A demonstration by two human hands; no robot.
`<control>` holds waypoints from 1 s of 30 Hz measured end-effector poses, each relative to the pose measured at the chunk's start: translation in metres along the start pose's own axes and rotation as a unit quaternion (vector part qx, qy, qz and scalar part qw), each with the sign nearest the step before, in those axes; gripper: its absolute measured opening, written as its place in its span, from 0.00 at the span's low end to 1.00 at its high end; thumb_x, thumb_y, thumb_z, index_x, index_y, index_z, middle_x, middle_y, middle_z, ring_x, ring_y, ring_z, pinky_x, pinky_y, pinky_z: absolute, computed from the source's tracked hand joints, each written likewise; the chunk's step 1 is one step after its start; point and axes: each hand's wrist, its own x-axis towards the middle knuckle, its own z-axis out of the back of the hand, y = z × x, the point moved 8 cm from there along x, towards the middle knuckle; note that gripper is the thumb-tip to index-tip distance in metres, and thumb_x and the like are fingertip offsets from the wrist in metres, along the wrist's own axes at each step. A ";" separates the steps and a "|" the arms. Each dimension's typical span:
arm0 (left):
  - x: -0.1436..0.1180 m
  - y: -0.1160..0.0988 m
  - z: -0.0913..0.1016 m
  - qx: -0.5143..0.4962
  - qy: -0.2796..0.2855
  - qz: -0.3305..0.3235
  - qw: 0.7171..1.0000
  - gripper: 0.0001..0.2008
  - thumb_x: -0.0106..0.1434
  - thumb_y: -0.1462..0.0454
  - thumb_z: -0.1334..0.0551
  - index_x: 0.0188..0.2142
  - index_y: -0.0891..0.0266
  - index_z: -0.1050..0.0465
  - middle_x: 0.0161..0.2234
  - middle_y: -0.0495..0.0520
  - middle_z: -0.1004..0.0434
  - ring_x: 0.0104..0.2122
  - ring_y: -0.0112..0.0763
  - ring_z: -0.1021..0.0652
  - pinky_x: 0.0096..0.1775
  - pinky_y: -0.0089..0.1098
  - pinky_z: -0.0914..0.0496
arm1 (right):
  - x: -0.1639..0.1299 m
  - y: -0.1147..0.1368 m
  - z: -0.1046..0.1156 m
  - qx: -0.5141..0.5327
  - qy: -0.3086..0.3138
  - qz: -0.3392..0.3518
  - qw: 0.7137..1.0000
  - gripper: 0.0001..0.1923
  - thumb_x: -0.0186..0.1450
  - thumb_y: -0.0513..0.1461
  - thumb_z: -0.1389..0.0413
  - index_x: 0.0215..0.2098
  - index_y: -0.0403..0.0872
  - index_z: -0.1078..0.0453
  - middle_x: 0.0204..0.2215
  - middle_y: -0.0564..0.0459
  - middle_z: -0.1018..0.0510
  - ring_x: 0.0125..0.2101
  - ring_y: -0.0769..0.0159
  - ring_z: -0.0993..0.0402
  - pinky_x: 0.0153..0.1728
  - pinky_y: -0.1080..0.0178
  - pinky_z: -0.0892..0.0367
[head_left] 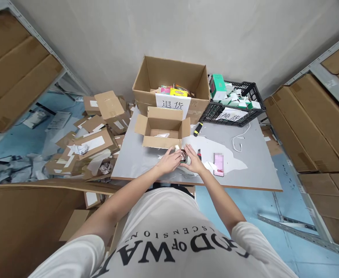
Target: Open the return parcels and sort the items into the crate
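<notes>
Near the table's front edge, my left hand and my right hand curl around the two sides of a small open box. Its inside looks dark with a pale round shape, too small to make out. Just beyond my hands stands an open cardboard carton, flaps spread, with a bit of white paper inside. A red and black utility knife lies right of my right hand. Farther right is a phone with a pink screen.
At the back of the table stand a large carton of colourful packs and a black plastic crate of green and white boxes. A yellow-black tool and a white cable lie there. Cartons are heaped at left.
</notes>
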 end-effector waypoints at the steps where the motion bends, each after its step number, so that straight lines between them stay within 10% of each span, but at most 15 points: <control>1: -0.001 0.001 0.002 -0.001 -0.003 0.010 1.000 0.16 0.65 0.67 0.48 0.51 0.61 0.32 0.54 0.62 0.30 0.61 0.41 0.38 0.62 0.53 0.56 | -0.002 0.004 0.003 -0.012 -0.011 -0.005 1.000 0.36 0.62 0.44 0.44 0.65 0.45 0.50 0.63 0.38 0.44 0.65 0.51 0.54 0.60 0.44 0.47; 6: -0.008 0.012 0.006 0.002 -0.010 0.085 0.996 0.16 0.64 0.67 0.47 0.50 0.58 0.30 0.50 0.61 0.26 0.57 0.44 0.33 0.62 0.56 0.56 | -0.002 0.032 0.000 -0.106 0.037 0.007 0.994 0.19 0.65 0.33 0.52 0.53 0.46 0.32 0.52 0.42 0.28 0.55 0.55 0.34 0.58 0.46 0.43; 19: -0.004 0.049 -0.040 -0.207 -0.054 0.248 0.945 0.44 0.52 0.54 0.32 0.62 0.62 0.51 0.58 0.65 0.39 0.57 0.46 0.34 0.53 0.41 0.35 | -0.024 -0.001 0.002 0.021 -0.083 -0.110 0.990 0.22 0.64 0.41 0.49 0.57 0.47 0.36 0.58 0.42 0.33 0.59 0.57 0.38 0.57 0.50 0.39; 30: 0.005 0.055 -0.052 -0.185 0.014 0.271 0.944 0.33 0.50 0.55 0.31 0.50 0.61 0.43 0.48 0.59 0.36 0.47 0.45 0.27 0.43 0.40 0.31 | 0.012 0.016 0.010 -0.223 0.057 -0.176 0.957 0.18 0.62 0.44 0.45 0.48 0.44 0.34 0.42 0.39 0.23 0.47 0.49 0.32 0.48 0.49 0.44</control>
